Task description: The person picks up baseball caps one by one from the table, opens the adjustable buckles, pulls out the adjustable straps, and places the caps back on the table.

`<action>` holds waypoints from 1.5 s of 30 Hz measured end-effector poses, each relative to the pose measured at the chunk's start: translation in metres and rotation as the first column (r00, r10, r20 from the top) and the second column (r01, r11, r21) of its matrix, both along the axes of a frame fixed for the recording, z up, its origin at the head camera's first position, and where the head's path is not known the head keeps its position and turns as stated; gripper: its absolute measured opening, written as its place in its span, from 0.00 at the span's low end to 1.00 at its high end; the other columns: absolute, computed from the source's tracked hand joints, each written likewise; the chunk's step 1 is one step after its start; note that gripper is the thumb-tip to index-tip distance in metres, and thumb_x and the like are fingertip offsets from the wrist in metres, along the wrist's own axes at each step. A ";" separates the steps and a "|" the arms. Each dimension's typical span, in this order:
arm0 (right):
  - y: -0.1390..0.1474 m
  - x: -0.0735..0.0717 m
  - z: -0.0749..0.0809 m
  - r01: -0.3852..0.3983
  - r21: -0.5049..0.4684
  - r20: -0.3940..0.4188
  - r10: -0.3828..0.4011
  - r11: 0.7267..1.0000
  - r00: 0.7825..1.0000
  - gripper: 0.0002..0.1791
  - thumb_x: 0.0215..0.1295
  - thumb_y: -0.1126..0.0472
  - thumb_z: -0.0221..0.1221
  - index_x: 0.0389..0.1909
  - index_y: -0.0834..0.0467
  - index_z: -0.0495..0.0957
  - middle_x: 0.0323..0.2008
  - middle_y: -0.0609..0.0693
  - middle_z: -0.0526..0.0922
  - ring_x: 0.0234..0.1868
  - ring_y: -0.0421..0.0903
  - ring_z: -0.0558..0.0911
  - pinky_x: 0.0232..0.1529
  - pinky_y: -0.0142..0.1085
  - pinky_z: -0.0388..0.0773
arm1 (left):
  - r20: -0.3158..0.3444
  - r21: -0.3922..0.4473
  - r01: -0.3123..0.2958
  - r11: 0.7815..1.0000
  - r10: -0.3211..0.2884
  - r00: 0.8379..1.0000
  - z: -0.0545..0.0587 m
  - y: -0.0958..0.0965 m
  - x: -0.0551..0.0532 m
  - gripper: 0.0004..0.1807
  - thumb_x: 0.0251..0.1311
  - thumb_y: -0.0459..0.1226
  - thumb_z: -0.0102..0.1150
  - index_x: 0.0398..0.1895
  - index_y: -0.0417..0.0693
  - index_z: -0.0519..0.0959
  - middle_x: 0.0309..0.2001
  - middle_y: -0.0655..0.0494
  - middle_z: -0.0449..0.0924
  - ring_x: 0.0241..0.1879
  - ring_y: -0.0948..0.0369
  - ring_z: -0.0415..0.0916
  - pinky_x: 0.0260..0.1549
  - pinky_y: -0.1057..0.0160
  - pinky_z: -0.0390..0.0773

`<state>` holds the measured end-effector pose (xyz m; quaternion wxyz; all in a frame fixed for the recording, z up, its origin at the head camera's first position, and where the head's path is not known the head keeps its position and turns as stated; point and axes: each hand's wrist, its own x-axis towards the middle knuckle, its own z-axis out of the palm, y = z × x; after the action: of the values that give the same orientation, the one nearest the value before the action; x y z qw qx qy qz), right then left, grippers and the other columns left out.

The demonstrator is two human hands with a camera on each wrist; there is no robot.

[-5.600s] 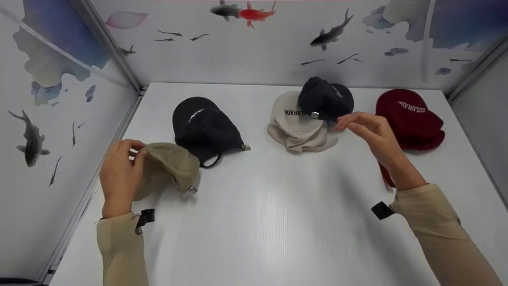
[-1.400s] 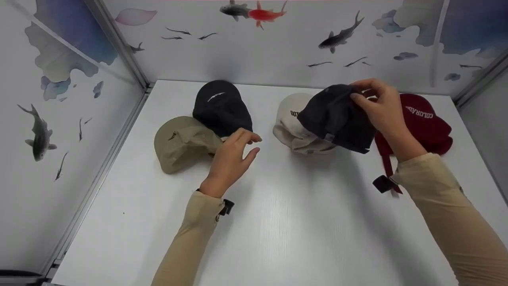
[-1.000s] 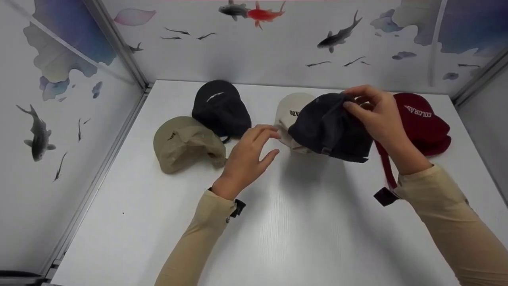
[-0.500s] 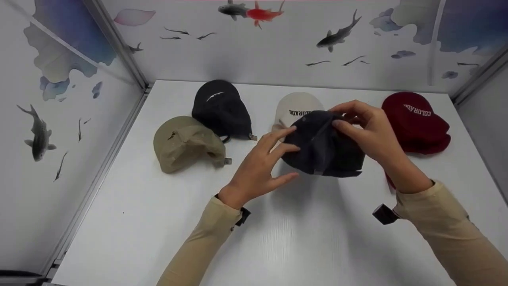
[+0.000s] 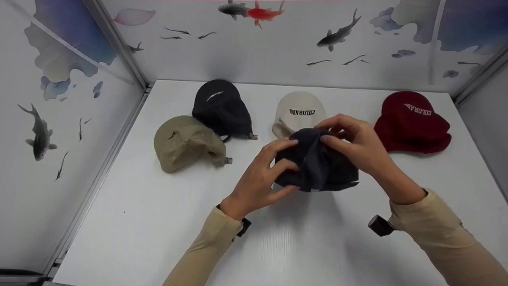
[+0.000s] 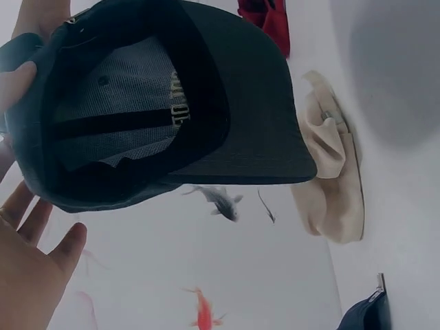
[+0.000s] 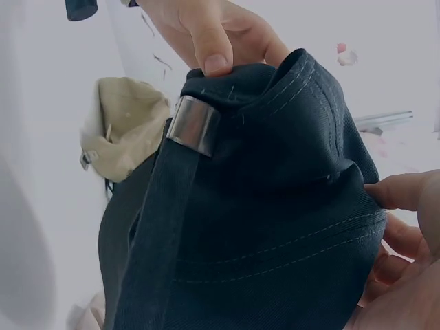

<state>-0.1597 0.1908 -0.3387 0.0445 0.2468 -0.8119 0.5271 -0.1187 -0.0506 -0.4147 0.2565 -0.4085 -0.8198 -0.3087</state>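
Navy cap [image 5: 309,169], right of centre in the head view, seems light, floppy; part-spread left fingers [image 5: 279,145] and pinching right fingers [image 5: 343,120] hold its crown [image 7: 289,179]; grip the brim [image 6: 258,103], likely firmer.

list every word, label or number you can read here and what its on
"COLORADO", on the cream cap.
"COLORA", on the red cap; any further letters are unclear.
Navy cap in the hands: lettering seen inside, too unclear to read.
Khaki cap: dark lettering, too small to read.
Black cap: white mark, not readable.
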 end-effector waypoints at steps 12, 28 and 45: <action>-0.002 -0.004 -0.022 -0.025 -0.002 0.064 0.025 1.000 0.998 0.10 0.64 0.73 0.61 0.45 0.65 0.83 0.40 0.35 0.84 0.38 0.37 0.80 0.38 0.25 0.79 | 0.055 0.009 0.006 1.000 -0.007 0.998 -0.010 -0.001 -0.001 0.09 0.66 0.41 0.63 0.34 0.48 0.74 0.69 0.50 0.67 0.73 0.52 0.61 0.76 0.62 0.57; -0.001 -0.007 -0.034 0.008 0.026 0.054 -0.009 1.000 0.999 0.13 0.67 0.70 0.60 0.52 0.61 0.82 0.45 0.39 0.83 0.41 0.37 0.80 0.41 0.23 0.78 | 0.140 0.029 0.003 1.000 -0.007 0.990 -0.012 -0.001 -0.001 0.07 0.70 0.39 0.58 0.38 0.46 0.73 0.71 0.56 0.70 0.71 0.61 0.67 0.72 0.66 0.64; -0.008 0.020 -0.036 0.058 0.073 -0.482 -0.016 0.996 0.876 0.17 0.55 0.74 0.68 0.45 0.58 0.84 0.50 0.57 0.80 0.55 0.50 0.74 0.62 0.30 0.67 | 0.215 0.046 -0.095 0.994 0.084 0.973 -0.013 -0.006 -0.002 0.06 0.73 0.40 0.53 0.43 0.46 0.72 0.64 0.54 0.76 0.65 0.61 0.74 0.60 0.65 0.77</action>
<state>-0.1397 0.1827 -0.3744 0.2443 0.3560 -0.8017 0.4133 -0.1202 -0.0561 -0.4282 0.1925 -0.3284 -0.8511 -0.3615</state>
